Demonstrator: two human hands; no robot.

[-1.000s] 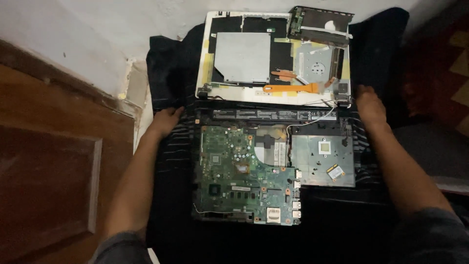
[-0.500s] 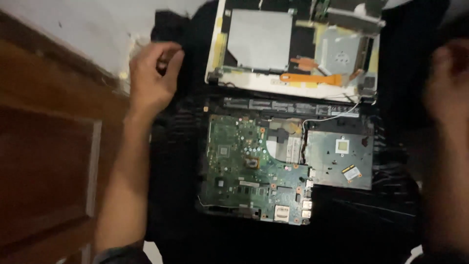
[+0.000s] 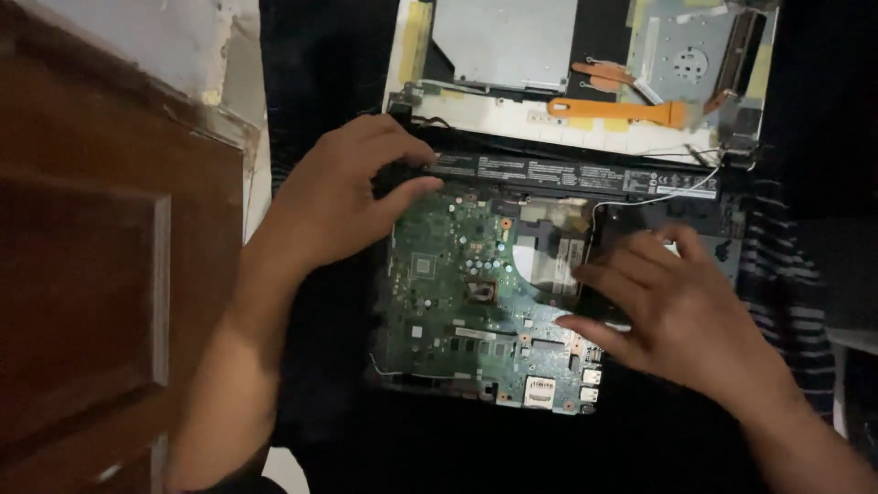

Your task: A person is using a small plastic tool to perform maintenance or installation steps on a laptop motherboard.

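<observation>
A dismantled laptop lies on dark cloth. Its green motherboard [image 3: 462,302] sits bare in the black base. My left hand [image 3: 338,197] rests at the board's upper left corner, fingers spread, fingertips touching the black hinge strip [image 3: 567,174]. My right hand [image 3: 681,311] lies over the board's right side, fingers apart, covering the silver drive bay there. Neither hand grips anything. Beyond the strip lies the white lid panel [image 3: 512,114] with a silver plate [image 3: 503,37] and an orange flat cable [image 3: 617,110].
A brown wooden door [image 3: 101,274] fills the left side, with a pale wall [image 3: 155,37] above it. Dark cloth [image 3: 311,64] covers the floor under the laptop. Striped fabric [image 3: 786,274] lies at the right edge.
The view has moved closer. My left hand came down from the cloth at upper left onto the board's corner. My right hand came in from the right edge onto the board's right side.
</observation>
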